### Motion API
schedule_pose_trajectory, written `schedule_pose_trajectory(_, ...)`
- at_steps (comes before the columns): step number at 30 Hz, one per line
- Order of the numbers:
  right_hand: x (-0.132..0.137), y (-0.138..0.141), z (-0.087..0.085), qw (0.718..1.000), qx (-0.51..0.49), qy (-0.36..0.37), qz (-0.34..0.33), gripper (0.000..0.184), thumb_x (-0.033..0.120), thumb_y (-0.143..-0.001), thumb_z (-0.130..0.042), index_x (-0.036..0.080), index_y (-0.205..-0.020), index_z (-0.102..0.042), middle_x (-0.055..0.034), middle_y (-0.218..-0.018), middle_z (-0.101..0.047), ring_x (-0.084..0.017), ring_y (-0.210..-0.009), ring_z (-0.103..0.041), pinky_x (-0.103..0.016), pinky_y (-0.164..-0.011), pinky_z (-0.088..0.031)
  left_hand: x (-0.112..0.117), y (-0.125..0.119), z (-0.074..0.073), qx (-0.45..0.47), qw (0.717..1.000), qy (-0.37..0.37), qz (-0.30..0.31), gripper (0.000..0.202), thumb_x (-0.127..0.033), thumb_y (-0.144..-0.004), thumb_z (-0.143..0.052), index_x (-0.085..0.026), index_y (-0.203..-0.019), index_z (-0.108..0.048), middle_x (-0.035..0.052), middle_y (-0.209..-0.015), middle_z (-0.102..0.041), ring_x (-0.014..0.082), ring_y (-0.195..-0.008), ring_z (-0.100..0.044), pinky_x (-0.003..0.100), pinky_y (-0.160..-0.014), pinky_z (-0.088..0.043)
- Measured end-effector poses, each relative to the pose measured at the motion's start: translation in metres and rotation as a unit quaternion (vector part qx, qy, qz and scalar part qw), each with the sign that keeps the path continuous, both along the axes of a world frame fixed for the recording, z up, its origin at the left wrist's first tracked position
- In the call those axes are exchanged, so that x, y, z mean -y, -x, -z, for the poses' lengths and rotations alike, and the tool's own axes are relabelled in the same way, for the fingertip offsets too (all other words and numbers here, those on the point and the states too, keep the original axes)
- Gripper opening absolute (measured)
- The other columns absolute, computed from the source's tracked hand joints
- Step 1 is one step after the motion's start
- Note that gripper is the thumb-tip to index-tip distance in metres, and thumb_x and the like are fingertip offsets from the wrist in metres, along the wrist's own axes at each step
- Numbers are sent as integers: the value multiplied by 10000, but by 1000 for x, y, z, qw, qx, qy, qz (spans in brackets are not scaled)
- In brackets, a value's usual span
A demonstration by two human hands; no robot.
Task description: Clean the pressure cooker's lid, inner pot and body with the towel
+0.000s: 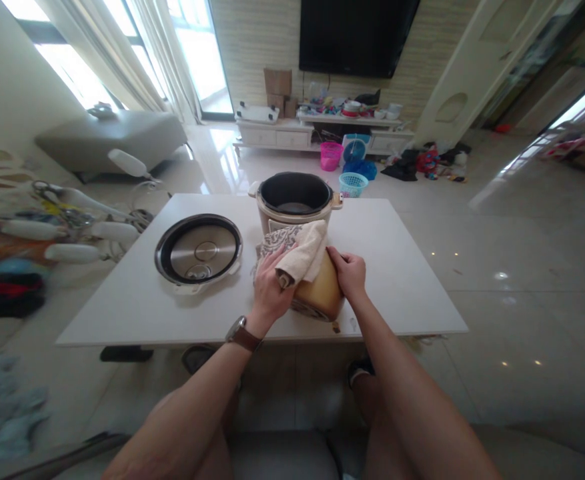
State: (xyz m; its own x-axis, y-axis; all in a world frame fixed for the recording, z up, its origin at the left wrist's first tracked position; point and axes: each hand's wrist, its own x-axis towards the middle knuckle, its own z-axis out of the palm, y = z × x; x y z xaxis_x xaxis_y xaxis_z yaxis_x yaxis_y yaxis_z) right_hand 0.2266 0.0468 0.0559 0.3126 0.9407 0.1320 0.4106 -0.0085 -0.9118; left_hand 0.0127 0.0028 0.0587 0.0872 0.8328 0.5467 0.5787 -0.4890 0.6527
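Left hand (pixel 271 288) curls gripping cloth (pixel 308 250) against golden pot (pixel 318 295); right hand (pixel 351 272) clasps the pot's side, desk (pixel 407 280) stretching rightward past it.

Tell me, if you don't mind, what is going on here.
Someone seated is handling a tilted golden vessel at a white table. The left hand rests on a patterned cloth draped over it; the right hand grips the right side with its fingers. An open cooker stands just behind, and a lid lies inner side up to its left.
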Motion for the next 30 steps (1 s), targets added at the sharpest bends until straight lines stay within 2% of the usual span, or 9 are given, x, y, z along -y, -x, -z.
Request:
schedule_pose_trajectory(4,-2,1,5,1000,-5,-10,9,696,815,-806,-637,241,-520,-366,48,-560,-290,-106,-588,-275,-291,-536,-219,-11,2,11,120,988,72,-66,519,-502,-936,-644,-175,-1323,-758,157,-1392,-738,356,-1385,-634,522,-1214,-468)
schedule_pose_trajectory(8,-3,1,11,999,-21,-22,11,700,809,-815,-632,246,-526,-332,52,-567,-256,-106,-591,-262,-295,-539,-207,-24,6,19,240,955,138,-105,452,-484,-945,-660,-206,-1284,-771,104,-1370,-763,333,-1383,-641,472,-1233,-456)
schedule_pose_trajectory(11,-3,0,13,999,-28,-23,3,689,809,-824,-613,252,-535,-328,53,-569,-250,-107,-589,-253,-302,-540,-205,-37,12,28,343,908,194,-142,464,-431,-934,-675,-203,-1334,-739,79,-1418,-742,311,-1399,-633,457,-1236,-456)
schedule_pose_trajectory(14,-3,-2,10,999,-19,-25,-4,670,792,-840,-592,252,-540,-333,52,-577,-253,-109,-594,-256,-302,-548,-207,-47,18,38,425,849,260,-176,490,-367,-917,-663,-159,-1357,-715,111,-1419,-735,310,-1372,-654,471,-1197,-497)
schedule_pose_trajectory(16,-2,-3,4,999,7,-33,-6,641,757,-862,-570,248,-545,-345,51,-576,-267,-111,-597,-272,-300,-560,-220,-50,19,40,447,832,278,-177,483,-353,-914,-664,-148,-1349,-717,128,-1397,-743,311,-1354,-669,472,-1175,-517)
schedule_pose_trajectory(19,1,-4,-8,997,55,-53,-7,561,664,-893,-531,244,-566,-357,49,-566,-317,-116,-601,-312,-296,-583,-250,-47,13,33,439,848,251,-159,470,-327,-911,-683,-172,-1353,-721,115,-1423,-730,302,-1385,-649,456,-1208,-491)
schedule_pose_trajectory(22,4,-5,-18,994,96,-55,-1,520,619,-890,-541,237,-571,-390,41,-560,-378,-121,-606,-336,-297,-594,-260,-36,2,19,392,886,217,-123,439,-326,-928,-679,-190,-1341,-739,88,-1445,-723,293,-1451,-595,423,-1268,-420)
schedule_pose_trajectory(26,5,-9,-22,993,115,-16,29,636,743,-849,-579,234,-507,-409,34,-519,-348,-116,-570,-299,-315,-566,-221,-16,-9,6,279,944,166,-52,441,-386,-936,-692,-216,-1338,-756,86,-1433,-729,305,-1473,-570,436,-1293,-379)
schedule_pose_trajectory(30,4,-12,-16,996,84,12,20,719,855,-780,-618,230,-476,-432,36,-494,-327,-105,-539,-287,-312,-529,-195,-4,-6,6,140,984,113,4,515,-370,-844,-780,-236,-1340,-760,103,-1487,-691,329,-1514,-519,480,-1318,-341)
